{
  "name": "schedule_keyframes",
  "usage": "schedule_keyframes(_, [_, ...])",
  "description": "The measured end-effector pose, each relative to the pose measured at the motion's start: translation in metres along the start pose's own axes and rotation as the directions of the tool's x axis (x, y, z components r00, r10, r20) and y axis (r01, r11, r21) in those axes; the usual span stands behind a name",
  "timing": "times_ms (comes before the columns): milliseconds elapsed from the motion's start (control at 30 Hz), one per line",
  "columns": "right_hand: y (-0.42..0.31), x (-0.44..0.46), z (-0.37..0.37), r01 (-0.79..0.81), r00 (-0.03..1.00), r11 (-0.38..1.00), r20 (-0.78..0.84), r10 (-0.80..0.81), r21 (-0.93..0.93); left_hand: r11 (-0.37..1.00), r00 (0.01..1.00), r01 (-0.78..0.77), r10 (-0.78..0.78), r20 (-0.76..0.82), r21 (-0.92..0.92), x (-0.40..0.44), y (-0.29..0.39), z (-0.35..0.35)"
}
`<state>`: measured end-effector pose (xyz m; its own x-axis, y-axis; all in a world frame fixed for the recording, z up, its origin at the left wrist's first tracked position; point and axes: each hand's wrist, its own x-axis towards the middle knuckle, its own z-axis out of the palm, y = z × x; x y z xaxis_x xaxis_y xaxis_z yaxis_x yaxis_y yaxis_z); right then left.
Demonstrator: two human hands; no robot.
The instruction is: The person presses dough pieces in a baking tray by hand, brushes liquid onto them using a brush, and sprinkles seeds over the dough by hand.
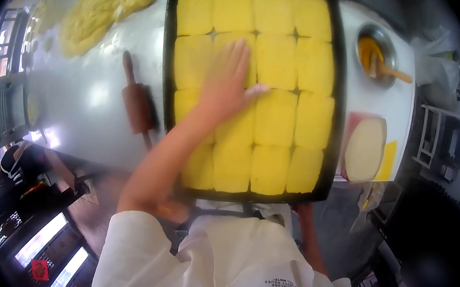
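Rows of yellow rectangular dough pieces (275, 117) fill a black-rimmed baking tray (336, 126) in front of me. My left hand (227, 85) lies over the dough left of the tray's middle, palm down, fingers stretched out and thumb pointing right. It holds nothing. My right hand (302, 208) is mostly hidden at the tray's near edge, low on the right; its fingers do not show clearly. A rolling pin (136, 107) with a brown barrel rests on the metal table, left of the tray.
Large sheets of yellow dough (96, 11) lie at the far left of the metal table (78, 107). To the right are a metal bowl (395, 49) with orange-yellow contents and a wooden-handled tool (394, 72), and a pale oval item (365, 148). Another person (12, 164) is at lower left.
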<state>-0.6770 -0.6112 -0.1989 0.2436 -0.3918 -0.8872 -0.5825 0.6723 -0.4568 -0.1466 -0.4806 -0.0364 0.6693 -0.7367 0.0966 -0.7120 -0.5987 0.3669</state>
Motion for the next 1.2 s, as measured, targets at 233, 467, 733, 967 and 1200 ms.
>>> schedule_keyframes(233, [0.050, 0.057, -0.037, 0.306, 0.951, 0.851, 0.184, -0.250, -0.427, 0.994, 0.997, -0.077, 0.076, 0.020, 0.073, -0.003, 0.002, 0.016])
schedule_keyframes(467, [0.019, 0.036, -0.027, 0.310, 0.951, 0.838, 0.142, -0.275, -0.449, 0.866, 0.958, 0.202, -0.272, -0.094, -0.457, -0.028, -0.015, -0.058])
schedule_keyframes(733, [0.033, 0.022, -0.029, 0.248, 0.968, 0.835, 0.101, -0.228, -0.492, 0.965, 0.989, -0.137, 0.147, 0.027, -0.224, -0.078, 0.066, -0.015])
schedule_keyframes(967, [0.031, 0.014, -0.039, 0.083, 0.989, 0.974, 0.141, -0.054, -0.209, 0.992, 0.979, -0.119, 0.108, -0.174, -0.051, -0.017, 0.100, 0.027])
schedule_keyframes(1200, [0.065, 0.033, -0.068, 0.294, 0.955, 0.872, 0.151, -0.254, -0.391, 0.988, 0.980, -0.122, 0.135, -0.148, 0.093, -0.021, 0.111, 0.058])
